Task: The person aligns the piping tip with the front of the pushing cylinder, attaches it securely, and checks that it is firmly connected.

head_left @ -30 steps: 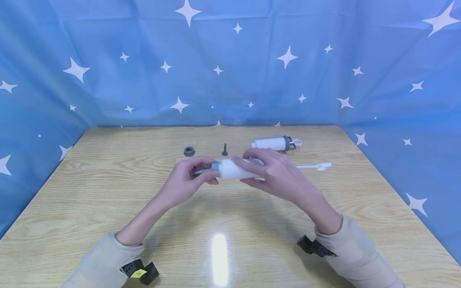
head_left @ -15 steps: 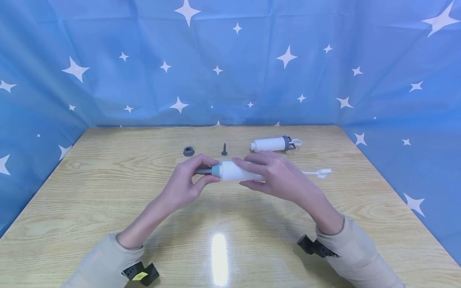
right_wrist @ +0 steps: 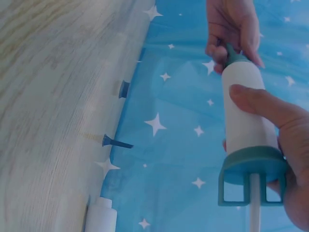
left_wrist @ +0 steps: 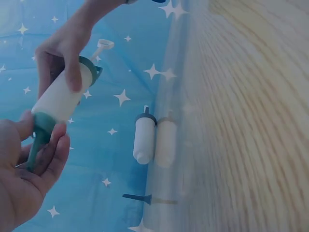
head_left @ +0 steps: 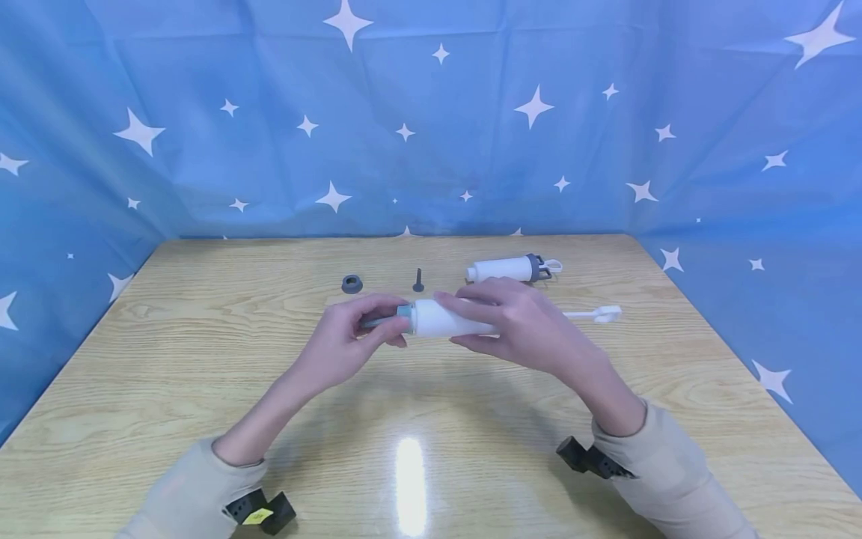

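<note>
Your right hand (head_left: 521, 326) grips the white barrel (head_left: 438, 319) at six o'clock from head-view centre while your left hand (head_left: 345, 335) pinches the teal nozzle (head_left: 405, 311) at its nine o'clock end, apparently working that joint, so the next move likely needs the barrel steady

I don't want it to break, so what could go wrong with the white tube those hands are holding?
The left hand grips the teal nozzle, which might slip or sit crooked if it's twisted unevenly. The right hand holds the white tube above the table, so it could drop. The white rod sticks out past that hand, so a bump might slide it.
</note>
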A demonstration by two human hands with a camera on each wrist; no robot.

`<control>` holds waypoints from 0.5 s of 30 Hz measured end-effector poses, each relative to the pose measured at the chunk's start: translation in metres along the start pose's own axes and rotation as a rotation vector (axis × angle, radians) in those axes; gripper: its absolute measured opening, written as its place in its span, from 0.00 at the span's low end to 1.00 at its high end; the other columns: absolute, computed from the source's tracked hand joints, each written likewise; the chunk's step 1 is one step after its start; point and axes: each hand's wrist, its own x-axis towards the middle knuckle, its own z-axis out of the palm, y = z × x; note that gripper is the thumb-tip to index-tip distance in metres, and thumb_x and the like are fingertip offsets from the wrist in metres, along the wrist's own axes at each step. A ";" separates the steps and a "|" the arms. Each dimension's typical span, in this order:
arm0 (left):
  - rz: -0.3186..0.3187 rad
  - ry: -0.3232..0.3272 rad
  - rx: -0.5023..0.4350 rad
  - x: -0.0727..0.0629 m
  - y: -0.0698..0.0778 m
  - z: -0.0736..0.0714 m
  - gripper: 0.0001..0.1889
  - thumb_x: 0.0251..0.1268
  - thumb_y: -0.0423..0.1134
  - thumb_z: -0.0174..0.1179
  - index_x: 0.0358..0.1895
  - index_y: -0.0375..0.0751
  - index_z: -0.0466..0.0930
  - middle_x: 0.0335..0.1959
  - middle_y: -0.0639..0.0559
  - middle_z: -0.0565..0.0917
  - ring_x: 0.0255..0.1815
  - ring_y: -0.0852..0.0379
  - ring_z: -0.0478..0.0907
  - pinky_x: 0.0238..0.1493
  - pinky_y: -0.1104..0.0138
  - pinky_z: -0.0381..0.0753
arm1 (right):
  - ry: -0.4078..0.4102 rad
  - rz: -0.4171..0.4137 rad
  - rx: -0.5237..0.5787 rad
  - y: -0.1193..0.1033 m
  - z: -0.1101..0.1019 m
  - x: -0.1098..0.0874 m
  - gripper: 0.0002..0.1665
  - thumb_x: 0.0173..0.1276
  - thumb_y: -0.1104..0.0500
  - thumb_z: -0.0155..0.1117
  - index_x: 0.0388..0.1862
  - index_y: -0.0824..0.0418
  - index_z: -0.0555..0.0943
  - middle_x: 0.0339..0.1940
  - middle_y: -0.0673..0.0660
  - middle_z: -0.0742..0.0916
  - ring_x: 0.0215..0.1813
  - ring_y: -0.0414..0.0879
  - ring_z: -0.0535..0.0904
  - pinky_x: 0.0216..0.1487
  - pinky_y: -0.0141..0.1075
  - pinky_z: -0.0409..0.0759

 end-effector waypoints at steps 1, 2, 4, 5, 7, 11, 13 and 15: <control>-0.030 -0.009 -0.021 0.000 0.001 0.000 0.14 0.71 0.31 0.63 0.56 0.31 0.81 0.46 0.42 0.87 0.37 0.49 0.88 0.45 0.63 0.87 | 0.000 -0.003 -0.005 0.000 0.000 0.000 0.36 0.49 0.55 0.86 0.59 0.59 0.85 0.46 0.60 0.89 0.45 0.56 0.86 0.47 0.49 0.87; -0.053 -0.015 -0.033 0.000 0.001 -0.001 0.13 0.70 0.31 0.63 0.55 0.31 0.81 0.46 0.41 0.86 0.36 0.48 0.88 0.44 0.63 0.88 | -0.001 -0.007 -0.009 -0.001 0.001 0.000 0.36 0.49 0.55 0.86 0.59 0.59 0.85 0.46 0.60 0.89 0.45 0.56 0.86 0.47 0.49 0.87; -0.078 -0.022 -0.031 0.000 0.002 -0.001 0.12 0.70 0.31 0.64 0.53 0.30 0.81 0.46 0.41 0.86 0.35 0.50 0.88 0.44 0.63 0.88 | -0.005 -0.011 -0.013 -0.002 0.001 0.000 0.37 0.49 0.54 0.86 0.60 0.59 0.84 0.46 0.59 0.89 0.45 0.55 0.86 0.47 0.48 0.87; -0.083 -0.023 -0.024 0.000 0.003 0.000 0.12 0.69 0.30 0.64 0.53 0.31 0.81 0.45 0.41 0.86 0.35 0.51 0.88 0.44 0.64 0.88 | -0.009 -0.012 -0.014 -0.002 0.001 0.001 0.37 0.50 0.54 0.86 0.60 0.58 0.84 0.46 0.59 0.89 0.44 0.55 0.86 0.47 0.48 0.87; -0.081 -0.023 -0.007 0.000 0.004 0.000 0.12 0.68 0.29 0.64 0.52 0.31 0.81 0.46 0.42 0.86 0.35 0.53 0.88 0.43 0.64 0.88 | -0.014 -0.015 -0.013 -0.003 0.001 0.001 0.37 0.50 0.54 0.86 0.60 0.59 0.84 0.45 0.58 0.89 0.44 0.54 0.86 0.46 0.48 0.87; -0.015 -0.008 0.064 -0.001 0.005 0.002 0.12 0.65 0.27 0.66 0.51 0.30 0.81 0.45 0.42 0.86 0.35 0.57 0.88 0.43 0.66 0.88 | -0.033 -0.015 0.000 -0.003 0.001 0.001 0.36 0.50 0.53 0.85 0.60 0.59 0.84 0.45 0.59 0.89 0.44 0.53 0.86 0.46 0.47 0.87; 0.034 0.005 0.099 0.000 0.004 0.003 0.12 0.64 0.26 0.67 0.50 0.30 0.81 0.45 0.42 0.86 0.36 0.57 0.88 0.44 0.66 0.87 | -0.041 -0.014 0.007 -0.003 0.001 0.001 0.36 0.51 0.53 0.85 0.60 0.60 0.84 0.45 0.59 0.89 0.44 0.53 0.87 0.46 0.47 0.87; 0.076 0.019 0.120 -0.001 0.004 0.003 0.13 0.64 0.26 0.68 0.50 0.30 0.81 0.44 0.42 0.87 0.36 0.57 0.88 0.44 0.67 0.87 | -0.044 -0.012 0.013 -0.002 0.000 0.001 0.36 0.52 0.53 0.85 0.60 0.60 0.84 0.46 0.60 0.89 0.44 0.54 0.87 0.46 0.47 0.87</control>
